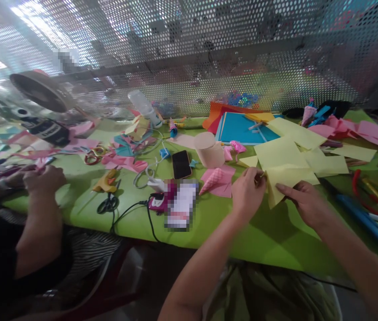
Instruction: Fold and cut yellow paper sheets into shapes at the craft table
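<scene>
My left hand (249, 189) pinches the left edge of a pale yellow sheet of paper (277, 176), which has a fold across it. On the right side of that sheet, my right hand (299, 198) grips its lower edge, thumb on top and fingers beneath. The sheet is raised a little off the green table (215, 229), its lower corner hanging down between my hands. Behind it lie more pale yellow sheets (329, 162). Left of my left hand, a pink quilted paper cone (213, 180) rests on a pink square sheet (225, 187).
A co-worker's hands (43, 178) work with pink paper at the left. Near me lie a lit phone (181, 205), a dark phone (181, 164), a beige roll (208, 149), a yellow glue gun (107, 182), scissors (92, 155) and a long blue tool (363, 218). A perforated metal panel (189, 58) stands behind.
</scene>
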Available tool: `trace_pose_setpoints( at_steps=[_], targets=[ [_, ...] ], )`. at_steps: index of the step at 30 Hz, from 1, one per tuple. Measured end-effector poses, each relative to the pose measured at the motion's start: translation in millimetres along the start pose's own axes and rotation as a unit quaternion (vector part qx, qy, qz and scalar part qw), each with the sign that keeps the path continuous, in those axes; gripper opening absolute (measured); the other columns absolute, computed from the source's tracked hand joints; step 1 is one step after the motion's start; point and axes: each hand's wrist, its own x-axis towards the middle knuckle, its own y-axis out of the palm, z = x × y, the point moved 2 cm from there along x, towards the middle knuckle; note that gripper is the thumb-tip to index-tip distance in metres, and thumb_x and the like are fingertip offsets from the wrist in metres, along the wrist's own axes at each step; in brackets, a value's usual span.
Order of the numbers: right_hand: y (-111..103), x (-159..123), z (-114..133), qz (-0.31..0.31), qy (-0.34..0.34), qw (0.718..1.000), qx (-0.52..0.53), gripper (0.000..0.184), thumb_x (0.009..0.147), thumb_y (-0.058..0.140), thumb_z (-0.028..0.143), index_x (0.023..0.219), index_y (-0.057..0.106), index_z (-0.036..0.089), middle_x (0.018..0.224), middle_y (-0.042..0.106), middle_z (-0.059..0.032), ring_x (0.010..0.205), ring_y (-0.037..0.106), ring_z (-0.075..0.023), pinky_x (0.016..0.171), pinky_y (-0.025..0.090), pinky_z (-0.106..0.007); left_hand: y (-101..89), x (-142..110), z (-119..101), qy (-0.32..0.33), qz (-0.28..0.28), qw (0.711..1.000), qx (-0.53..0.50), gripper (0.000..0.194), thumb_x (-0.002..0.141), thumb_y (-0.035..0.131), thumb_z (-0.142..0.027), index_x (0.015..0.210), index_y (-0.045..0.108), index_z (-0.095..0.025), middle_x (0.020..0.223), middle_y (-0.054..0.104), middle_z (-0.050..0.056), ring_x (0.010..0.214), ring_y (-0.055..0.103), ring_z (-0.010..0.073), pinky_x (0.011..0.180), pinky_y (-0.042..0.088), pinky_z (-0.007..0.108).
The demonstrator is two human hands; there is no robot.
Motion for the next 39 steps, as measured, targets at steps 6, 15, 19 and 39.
trace_pose_setpoints(
  at_steps=[6, 15, 19, 39],
  targets=[
    [4, 0, 2, -0.007, -0.021, 1.0, 0.021, 0.032, 0.069, 0.091, 0.047, 0.093, 0.084, 0.026, 0.098, 0.083, -0.0058, 0.092, 0.076, -0.0293, 0.078, 0.06, -0.04, 5.7, 1, 5, -0.051, 0.049, 0.978, -0.195, 0.009, 0.093, 0.062, -0.02, 0.097, 0.069, -0.018, 0.094, 0.076, 0.004, 0.078, 0.066, 0.0138, 0.07, 0.051, 0.024],
    [-2, 3, 1, -0.033, -0.067, 0.997, -0.001, 0.03, 0.074, 0.088, 0.042, 0.1, 0.083, 0.027, 0.101, 0.082, -0.0037, 0.088, 0.074, -0.0255, 0.073, 0.06, -0.037, 10.7, 5, 10, -0.126, 0.104, 0.923, -0.349, 0.024, 0.09, 0.065, -0.016, 0.111, 0.077, -0.015, 0.114, 0.079, 0.01, 0.098, 0.073, 0.018, 0.091, 0.057, 0.03],
    [-6, 5, 0, -0.061, -0.087, 0.994, -0.032, 0.034, 0.07, 0.091, 0.04, 0.099, 0.083, 0.026, 0.098, 0.082, -0.0038, 0.083, 0.073, -0.0243, 0.069, 0.061, -0.036, 11.0, 5, 10, -0.155, 0.116, 0.902, -0.385, 0.026, 0.088, 0.069, -0.019, 0.111, 0.079, -0.016, 0.113, 0.079, 0.01, 0.096, 0.073, 0.0178, 0.091, 0.057, 0.032],
    [-4, 8, -2, -0.093, -0.112, 0.989, -0.012, 0.035, 0.07, 0.091, 0.04, 0.101, 0.082, 0.024, 0.103, 0.082, -0.0061, 0.089, 0.077, -0.0272, 0.075, 0.065, -0.04, 15.1, 2, 11, -0.153, 0.134, 0.883, -0.423, 0.034, 0.082, 0.078, -0.035, 0.108, 0.08, -0.013, 0.099, 0.079, 0.01, 0.081, 0.068, 0.0145, 0.077, 0.054, 0.028]
  ],
)
